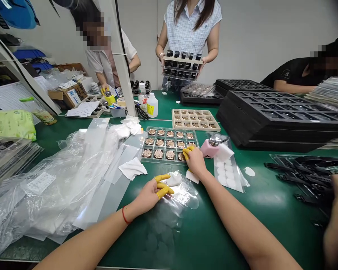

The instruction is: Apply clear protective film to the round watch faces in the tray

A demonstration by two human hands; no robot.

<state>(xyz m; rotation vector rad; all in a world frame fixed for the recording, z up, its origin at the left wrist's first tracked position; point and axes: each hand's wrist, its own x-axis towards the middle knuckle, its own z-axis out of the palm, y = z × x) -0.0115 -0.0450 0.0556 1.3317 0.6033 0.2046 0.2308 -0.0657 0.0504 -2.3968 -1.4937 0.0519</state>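
Our hands are apart, our left hand point(149, 195) in yellow rubber finger cots point(163, 192) resting on a crumpled white cloth point(174, 179) just before the grey metal tray point(169, 128), our right hand point(194, 161) touching a round rose-gold disc point(181, 156) at the tray's near corner.

No wording can be read. Small print on the label point(39, 183) on the plastic bag point(73, 176) left of the left hand point(148, 195), the yellow tag point(150, 109) on the bottle point(153, 101) beyond the right hand point(195, 162), and the carton point(74, 93) farther off is too small to make out.
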